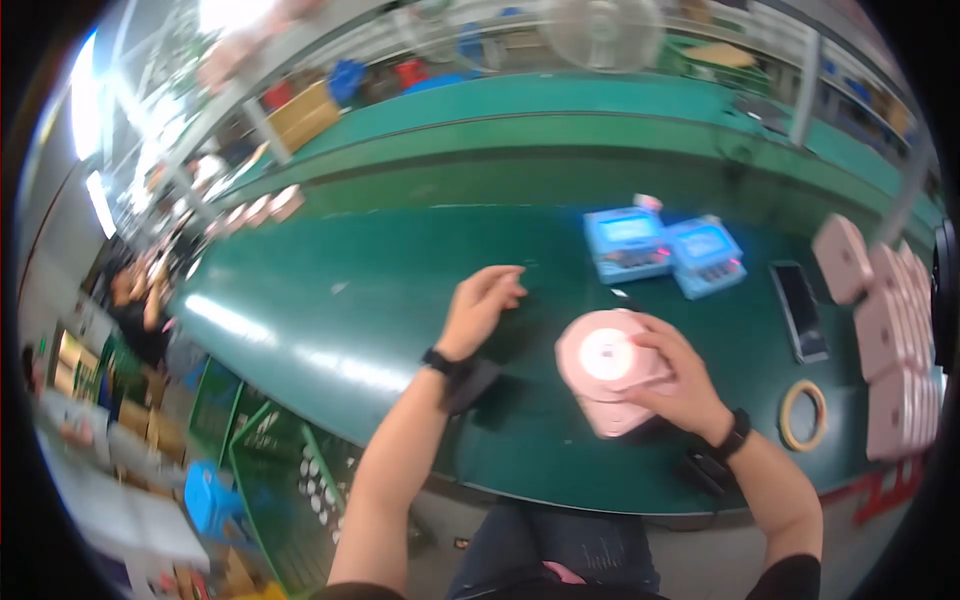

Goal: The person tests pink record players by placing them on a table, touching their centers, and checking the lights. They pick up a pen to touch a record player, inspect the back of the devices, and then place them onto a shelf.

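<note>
My right hand grips a pale pink rounded device with a bright white disc at its centre. Thumb and fingers clasp its right side. Under it, a second pink piece sticks out toward me; whether the two are joined I cannot tell. To the left, my left hand hovers over the green table, apart from the device, its fingers curled together. Anything small between those fingertips is hidden. Past the device stand two blue meter boxes with lit screens.
A dark phone and a tan tape roll lie on the green table to the right. Stacked pink cases line the right edge. Far left sit more pink pieces. A green crate and blue stool stand below left.
</note>
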`<state>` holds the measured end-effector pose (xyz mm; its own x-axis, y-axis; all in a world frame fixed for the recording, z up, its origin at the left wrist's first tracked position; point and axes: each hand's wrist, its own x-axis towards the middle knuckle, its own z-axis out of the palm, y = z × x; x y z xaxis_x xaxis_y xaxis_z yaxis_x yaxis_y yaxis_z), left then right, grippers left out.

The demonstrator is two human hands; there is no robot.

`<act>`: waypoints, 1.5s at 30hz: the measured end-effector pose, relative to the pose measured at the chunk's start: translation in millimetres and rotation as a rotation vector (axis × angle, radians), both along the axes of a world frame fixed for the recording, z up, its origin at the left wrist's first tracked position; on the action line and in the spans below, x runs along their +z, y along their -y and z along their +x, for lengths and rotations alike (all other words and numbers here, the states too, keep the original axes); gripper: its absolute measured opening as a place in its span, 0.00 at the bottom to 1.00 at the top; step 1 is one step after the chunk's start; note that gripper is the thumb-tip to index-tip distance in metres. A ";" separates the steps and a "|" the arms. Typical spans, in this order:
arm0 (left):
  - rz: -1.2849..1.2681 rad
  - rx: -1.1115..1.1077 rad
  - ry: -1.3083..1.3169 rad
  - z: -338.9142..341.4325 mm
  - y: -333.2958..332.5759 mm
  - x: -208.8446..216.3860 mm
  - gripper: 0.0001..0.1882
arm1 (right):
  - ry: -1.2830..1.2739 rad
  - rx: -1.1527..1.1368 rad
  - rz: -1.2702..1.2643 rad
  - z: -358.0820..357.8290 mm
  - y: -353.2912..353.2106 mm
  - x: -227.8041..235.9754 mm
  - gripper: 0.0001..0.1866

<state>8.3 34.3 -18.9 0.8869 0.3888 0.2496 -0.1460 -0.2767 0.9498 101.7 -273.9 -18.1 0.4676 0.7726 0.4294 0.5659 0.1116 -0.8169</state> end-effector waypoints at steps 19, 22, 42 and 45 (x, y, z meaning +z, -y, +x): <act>0.018 -0.029 -0.011 3.8 -4.9 -2.9 0.16 | -0.243 -0.009 -0.061 -7.6 -5.2 -1.5 0.45; 0.034 -0.029 -0.018 4.1 -3.6 -2.9 0.16 | -0.217 -0.020 -0.085 -6.0 -3.4 -0.2 0.45; 0.046 -0.019 -0.013 6.4 -2.8 -1.0 0.15 | 0.287 -0.471 -0.247 30.2 7.6 -0.8 0.19; 0.092 -0.053 -0.068 1.2 0.7 -1.1 0.15 | 0.346 -0.480 -0.262 33.3 15.3 -3.4 0.18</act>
